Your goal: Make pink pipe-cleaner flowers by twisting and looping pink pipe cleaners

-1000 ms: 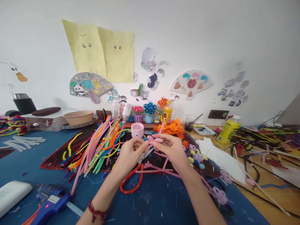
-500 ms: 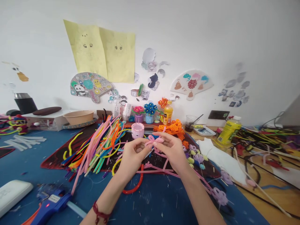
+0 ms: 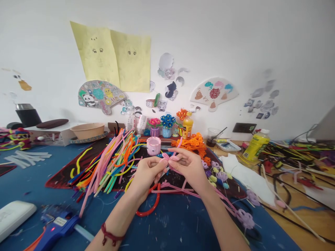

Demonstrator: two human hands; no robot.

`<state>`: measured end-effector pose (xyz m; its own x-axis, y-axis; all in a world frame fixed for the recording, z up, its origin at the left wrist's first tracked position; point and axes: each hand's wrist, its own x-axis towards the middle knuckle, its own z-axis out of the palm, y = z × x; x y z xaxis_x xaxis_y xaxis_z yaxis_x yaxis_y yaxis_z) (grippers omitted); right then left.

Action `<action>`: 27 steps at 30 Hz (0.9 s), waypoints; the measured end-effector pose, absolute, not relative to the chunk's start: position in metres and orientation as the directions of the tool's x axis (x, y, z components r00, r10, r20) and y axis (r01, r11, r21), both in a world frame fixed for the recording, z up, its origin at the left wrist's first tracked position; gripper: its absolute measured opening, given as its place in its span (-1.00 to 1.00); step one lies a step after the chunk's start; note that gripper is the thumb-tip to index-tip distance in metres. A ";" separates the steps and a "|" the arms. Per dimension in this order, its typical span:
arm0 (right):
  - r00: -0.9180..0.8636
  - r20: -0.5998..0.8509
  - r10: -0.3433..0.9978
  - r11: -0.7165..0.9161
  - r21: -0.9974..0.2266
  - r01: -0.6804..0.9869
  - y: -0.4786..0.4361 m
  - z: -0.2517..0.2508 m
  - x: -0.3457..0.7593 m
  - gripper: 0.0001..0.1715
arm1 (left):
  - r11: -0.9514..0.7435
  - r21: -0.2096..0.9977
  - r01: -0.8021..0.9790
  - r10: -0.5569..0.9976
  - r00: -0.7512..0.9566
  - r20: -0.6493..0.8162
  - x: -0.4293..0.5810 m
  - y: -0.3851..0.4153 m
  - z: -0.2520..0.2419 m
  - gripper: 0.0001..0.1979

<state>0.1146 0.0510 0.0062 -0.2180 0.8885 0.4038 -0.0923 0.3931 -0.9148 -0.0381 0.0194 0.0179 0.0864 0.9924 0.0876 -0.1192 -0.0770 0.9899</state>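
Between my two hands is a pink pipe-cleaner flower [image 3: 171,158] with looped petals, partly covered by fingers. My left hand [image 3: 149,171] pinches its left side with thumb and forefinger. From the right, my right hand [image 3: 190,168] grips it with thumb and fingers, and a pink stem end sticks up behind that hand. Just beyond my hands stands a small pink cup [image 3: 154,145]. A heap of orange pipe-cleaner flowers [image 3: 193,143] lies behind my right hand. Loose pink pipe cleaners [image 3: 175,188] lie beneath my wrists, beside a red bent one [image 3: 154,209].
Bundled coloured pipe cleaners [image 3: 112,164] spread to the left. A blue glue gun [image 3: 59,228], its light red, lies at front left near a white case [image 3: 17,218]. Lilac flowers [image 3: 244,218], white paper [image 3: 251,181] and a yellow bottle [image 3: 256,144] are on the right.
My fingers have shifted on the pink flower and now cover more of its petals. The left fingers have curled in underneath, and the left forearm has moved slightly left.
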 end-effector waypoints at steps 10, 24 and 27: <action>-0.197 0.409 0.891 0.374 -0.907 -0.191 0.048 0.010 0.113 -0.58 | -0.091 0.992 -0.088 0.991 0.085 0.099 -0.039 0.018 0.022 -0.68; -0.182 0.266 0.947 0.167 -0.889 -0.427 0.046 0.009 0.109 -0.53 | -0.762 -0.084 0.642 0.346 0.514 0.785 -0.052 0.016 0.013 -0.76; -0.209 0.241 0.948 0.132 -0.892 -0.432 0.045 0.010 0.108 -0.55 | -0.693 -0.308 0.652 0.282 0.638 0.717 -0.057 0.016 0.014 -0.75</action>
<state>0.1080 0.0453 0.0104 -0.2090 0.9477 0.2411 -0.4315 0.1319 -0.8924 -0.0569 0.0164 0.0136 0.6379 0.2816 0.7168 0.6517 -0.6933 -0.3076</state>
